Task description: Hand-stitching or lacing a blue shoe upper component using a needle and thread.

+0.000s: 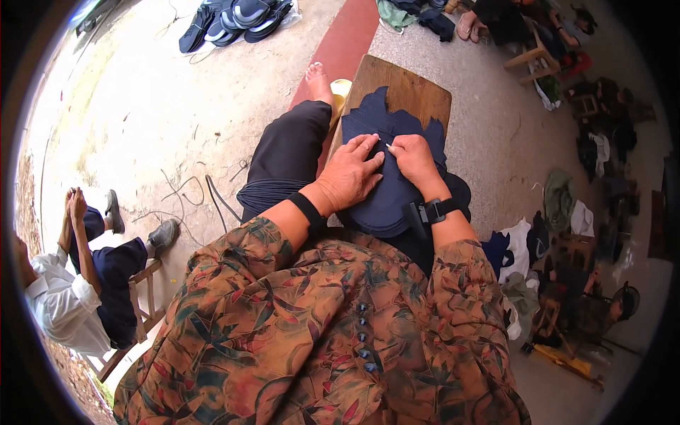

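Observation:
A stack of dark navy cloth pieces (386, 202), with jagged upper edges, lies over my lap and the wooden bench (418, 92). My left hand (347, 173) rests on the cloth, palm down, fingers spread and pressing on it. Just to its right, my right hand (414, 161) is closed in a pinch on a small thin tool with a pale tip (387, 145). That tip points at the cloth near my left fingertips. Most of the tool is hidden in my fingers, so its exact kind does not show.
Dark padded pieces (237, 20) are piled on the ground ahead. A cord (221, 202) lies left of my leg. At the left sits a person in a white shirt (67, 304). Along the right are cloth heaps (520, 248), wooden stools (535, 57) and other seated people.

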`<state>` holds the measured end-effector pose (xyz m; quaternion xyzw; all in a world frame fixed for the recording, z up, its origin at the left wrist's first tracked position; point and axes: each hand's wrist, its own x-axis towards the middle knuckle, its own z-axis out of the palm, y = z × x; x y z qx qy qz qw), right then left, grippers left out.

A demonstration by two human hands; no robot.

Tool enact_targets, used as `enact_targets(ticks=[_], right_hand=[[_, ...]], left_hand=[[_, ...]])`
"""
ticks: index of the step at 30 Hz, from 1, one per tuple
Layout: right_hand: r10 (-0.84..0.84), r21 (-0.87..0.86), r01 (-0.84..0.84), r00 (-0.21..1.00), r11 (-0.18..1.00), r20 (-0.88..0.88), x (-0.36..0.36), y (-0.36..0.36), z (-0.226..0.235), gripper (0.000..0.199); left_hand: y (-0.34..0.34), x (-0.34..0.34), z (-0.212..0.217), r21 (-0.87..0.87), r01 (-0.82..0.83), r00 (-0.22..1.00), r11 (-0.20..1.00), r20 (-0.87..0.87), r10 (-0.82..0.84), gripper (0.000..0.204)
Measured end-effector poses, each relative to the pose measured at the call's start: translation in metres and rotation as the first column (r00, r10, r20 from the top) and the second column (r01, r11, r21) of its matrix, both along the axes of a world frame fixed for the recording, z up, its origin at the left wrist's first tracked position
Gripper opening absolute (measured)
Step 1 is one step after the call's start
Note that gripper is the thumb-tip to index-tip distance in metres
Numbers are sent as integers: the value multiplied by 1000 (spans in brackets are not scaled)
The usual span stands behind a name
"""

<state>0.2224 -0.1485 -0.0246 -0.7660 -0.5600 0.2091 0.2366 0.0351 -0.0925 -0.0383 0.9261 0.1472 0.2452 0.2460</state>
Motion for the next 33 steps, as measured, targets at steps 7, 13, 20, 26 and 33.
enact_targets(ticks=[7,13,20,26,33], right_hand=[[-83,276,-33,913,961,399,-35,-20,23,17],[158,255,-249,931,935,330,-49,-55,6,39],[-8,242,-79,941,967,338,-54,-47,-6,47],[-17,248,-73,939,966,344,-55,-47,-6,48],[0,230,-77,949,970,315,-55,-47,-6,52]], left_hand=[[6,0,6,-3,-9,1000,1000,6,9,38],[30,12,7,114,50,998,992,-52,-44,26],[39,30,18,236,45,977,971,-213,6,15],[40,31,22,232,59,975,971,-221,-6,13],[50,41,32,303,191,908,933,-417,-51,14]])
